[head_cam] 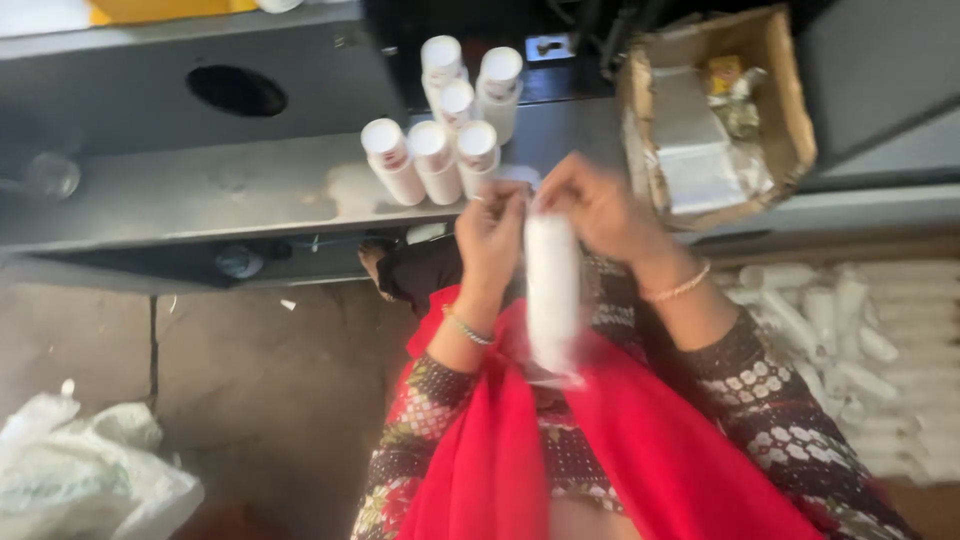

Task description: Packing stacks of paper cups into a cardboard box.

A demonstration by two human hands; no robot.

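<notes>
A white tube-shaped bottle (552, 290) hangs upright in front of me, blurred by motion. My left hand (490, 235) grips its upper left side. My right hand (590, 205) pinches its top from the right. Both wrists wear thin bracelets, and patterned sleeves with a red cloth (620, 450) lie below. Just beyond my hands, several white bottles with white caps (435, 160) stand in a cluster on a grey metal shelf (200, 190).
A cardboard box (715, 110) with plastic packets sits on the shelf at the right. A heap of white tubes (850, 340) lies at the lower right. A crumpled white plastic bag (80, 470) rests on the floor at lower left. The shelf has a round hole (237, 90).
</notes>
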